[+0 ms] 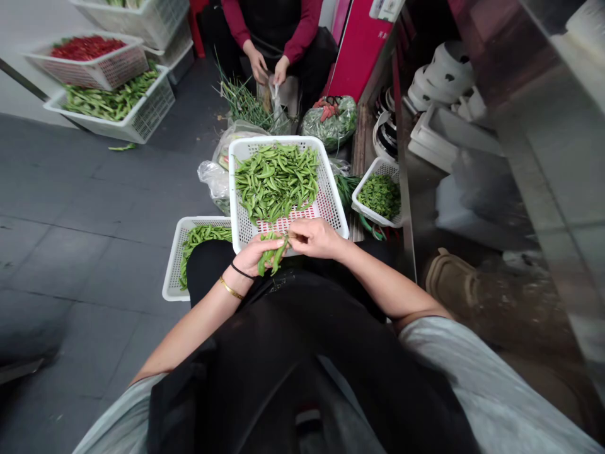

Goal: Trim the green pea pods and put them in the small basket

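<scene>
Black apron cloth is covering the lap nearest the camera. Just beyond it the left hand is curling its fingers around a small bunch of pea pods, which is hanging at the near edge of the big basket. A gold bangle and a black band are sitting on that wrist. The right hand is meeting the bunch from the other side. Its thumb and forefinger are pressed together and seem to be pinching the tip of one pod, though the contact is too small to make out for sure.

Directly past the hands, a large white basket is holding a heap of green pods. Its near end is showing bare mesh. A lower white basket is lying on the floor to the left with more pods inside. To the right, a small white basket is carrying chopped greens.

Farther off, crumpled plastic bags and long green stalks are lying on the floor. A co-worker in red sleeves is working both hands over a bag. At the far left, stacked baskets are holding green beans and red chillies.
</scene>
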### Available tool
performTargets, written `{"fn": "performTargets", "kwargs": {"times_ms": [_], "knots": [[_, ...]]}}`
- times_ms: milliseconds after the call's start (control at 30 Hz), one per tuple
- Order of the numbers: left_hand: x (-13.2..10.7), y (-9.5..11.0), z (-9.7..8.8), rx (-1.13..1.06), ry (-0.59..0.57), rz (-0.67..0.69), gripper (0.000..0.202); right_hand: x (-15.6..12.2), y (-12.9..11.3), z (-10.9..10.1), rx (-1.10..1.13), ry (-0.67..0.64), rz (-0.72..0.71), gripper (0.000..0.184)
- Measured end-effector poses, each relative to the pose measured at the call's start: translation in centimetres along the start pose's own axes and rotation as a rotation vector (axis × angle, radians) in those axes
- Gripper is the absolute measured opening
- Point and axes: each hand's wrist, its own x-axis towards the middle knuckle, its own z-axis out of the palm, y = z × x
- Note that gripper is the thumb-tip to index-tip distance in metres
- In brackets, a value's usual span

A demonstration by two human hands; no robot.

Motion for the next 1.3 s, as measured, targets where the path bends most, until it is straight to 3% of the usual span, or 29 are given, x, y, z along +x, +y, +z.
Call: {"fn": "performTargets", "kwargs": {"times_ms": [67,167,300,367,467,600,733,833,933,1067,1133,1200,1300], "knots": [[0.2,0.0,0.1,-0.075,0.088,0.035,0.028,-0.3,0.1,0.3,-0.071,0.087,0.066,0.017],[0.0,0.5,0.1,-0.052,0.13,0.084,0.025,-0.4,0.6,0.0,0.067,0.149,0.161,0.014],[-0.5,0.9,0.0,0.033,0.073,0.076,0.025,0.1,0.9,-0.9,0.256,0.035,0.135,0.016],[-0.5,0.7,0.2,0.049,0.062,0.072,0.025,0.3,0.7,-0.8,0.222,-0.01,0.108,0.019],[-0.1,0.4,0.6,-0.001,0.087,0.064,0.028,0.5,0.2,0.4,0.048,0.042,0.119,0.021],[0.4,0.5,0.7,-0.114,0.219,0.075,0.031,0.1,0.3,1.1,-0.128,0.19,0.14,0.022],[0.0,1.3,-0.4,-0.064,0.419,0.301,0.031,-1.2,1.7,-1.8,-0.058,0.338,0.283,0.022],[-0.5,1.7,-0.7,0.086,0.513,0.424,0.029,-1.7,2.3,-3.5,0.034,0.291,0.385,0.018],[-0.8,1.7,-0.2,0.222,0.501,0.452,0.027,-1.0,1.7,-2.9,0.071,0.077,0.299,0.03],[-1.3,1.5,0.4,0.297,0.454,0.465,0.027,0.5,0.6,-0.6,-0.048,-0.209,0.167,0.027],[-1.7,1.1,0.4,0.271,0.44,0.453,0.027,0.7,0.4,0.0,-0.04,-0.173,0.156,0.032],[-2.0,0.6,0.3,0.242,0.419,0.424,0.027,0.6,0.4,0.2,0.003,-0.053,0.189,0.035],[-2.2,0.2,-0.1,0.35,0.324,0.258,0.026,0.2,0.9,0.3,0.029,0.025,0.241,0.035]]}}
